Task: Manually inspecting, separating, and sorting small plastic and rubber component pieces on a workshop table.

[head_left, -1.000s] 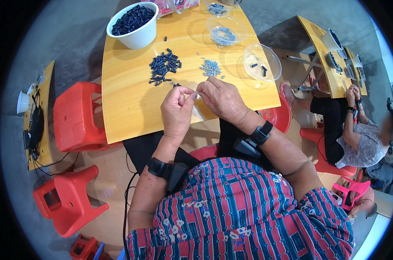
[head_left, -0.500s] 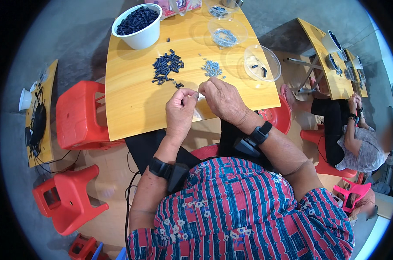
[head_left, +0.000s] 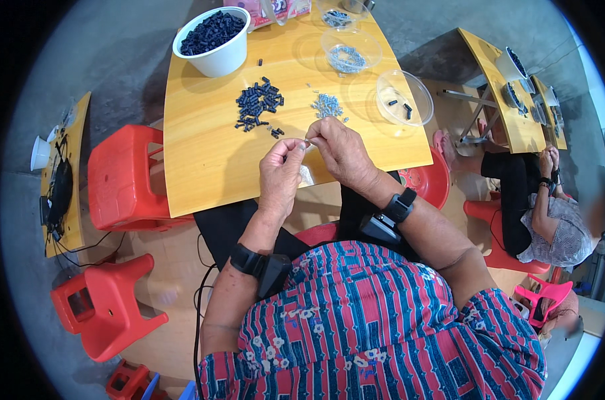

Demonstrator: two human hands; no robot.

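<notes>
Yellow wooden surface (head_left: 202, 160) fills the middle, red stools around it. Nearest, the left hand (head_left: 280, 175) and right hand (head_left: 339, 148) meet above its front edge, fingertips pinched narrowly on one tiny part between them; a second ago they sat a little lower and closer, so the assembly is simply carrying on. Just beyond lie a heap of dark plastic pieces (head_left: 254, 107) and a small pile of metal screws (head_left: 327, 105). Farther off, a clear bowl (head_left: 404, 99) holds a few dark pieces, another clear bowl (head_left: 351, 51) holds screws, and a white bowl (head_left: 213, 41) is full of dark pieces
</notes>
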